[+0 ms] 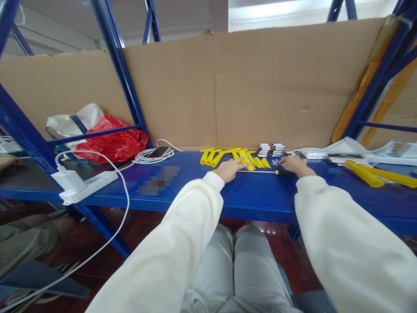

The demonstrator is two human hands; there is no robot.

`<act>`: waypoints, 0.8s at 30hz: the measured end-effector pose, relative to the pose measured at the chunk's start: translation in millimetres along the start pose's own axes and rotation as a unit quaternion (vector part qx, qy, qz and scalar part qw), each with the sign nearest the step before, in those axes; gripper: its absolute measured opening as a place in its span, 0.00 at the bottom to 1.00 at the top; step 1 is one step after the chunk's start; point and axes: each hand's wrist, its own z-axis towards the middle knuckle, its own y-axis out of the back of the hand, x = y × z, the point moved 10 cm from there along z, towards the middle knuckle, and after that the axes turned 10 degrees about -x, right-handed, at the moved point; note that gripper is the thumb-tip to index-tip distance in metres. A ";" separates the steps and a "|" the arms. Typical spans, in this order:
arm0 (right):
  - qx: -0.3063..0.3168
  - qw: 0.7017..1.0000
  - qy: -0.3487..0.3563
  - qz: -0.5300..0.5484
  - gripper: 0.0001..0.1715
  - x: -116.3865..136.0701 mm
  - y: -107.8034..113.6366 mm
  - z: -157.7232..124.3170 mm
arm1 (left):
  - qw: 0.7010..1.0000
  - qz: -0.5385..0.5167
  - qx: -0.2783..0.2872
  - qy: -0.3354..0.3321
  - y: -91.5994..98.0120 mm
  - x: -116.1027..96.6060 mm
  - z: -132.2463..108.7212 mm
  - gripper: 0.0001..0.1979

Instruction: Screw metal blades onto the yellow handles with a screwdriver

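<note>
My left hand (230, 168) rests on the blue shelf (254, 195) with fingers stretched out, its fingertips touching one of several yellow T-shaped plastic parts (228, 155). My right hand (294, 165) lies closed round the dark handle of a thin screwdriver (260, 171), whose metal shaft runs left toward my left hand. Just behind my hands sits a small stack of black-and-white pieces (271, 149). Both arms wear white sleeves.
A cardboard wall (260, 87) backs the shelf. At left lie a phone with coiled white cable (156, 154), a white power strip (81, 184), a red bag (112, 141). Yellow tubes (378, 176) and plastic packaging (339, 150) lie right. Another person's hand (8, 161) shows at far left.
</note>
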 end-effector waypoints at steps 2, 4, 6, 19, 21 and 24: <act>-0.019 1.000 0.005 0.014 0.24 1.1 4.5 0.0 | 1.000 -0.001 -0.001 0.005 -0.3 0.8 0.1 0.43; -0.044 0.998 0.008 0.035 0.23 3.3 11.1 -0.4 | 1.000 -0.004 -0.002 0.008 -0.1 0.8 0.2 0.42; -0.066 0.995 0.012 0.075 0.20 9.0 17.8 -1.1 | 1.000 -0.007 -0.001 0.004 0.3 -0.4 0.3 0.42; 0.044 0.899 0.184 0.395 0.10 101.0 24.2 -37.5 | 1.000 -0.009 -0.016 -0.003 -1.0 0.3 2.3 0.45; 0.045 0.901 0.177 0.393 0.12 99.3 22.7 -37.2 | 1.000 -0.011 -0.022 -0.007 -2.7 1.1 3.0 0.45; 0.047 0.908 0.173 0.378 0.18 98.2 19.1 -36.2 | 0.999 -0.011 -0.029 -0.011 -5.0 2.2 4.0 0.46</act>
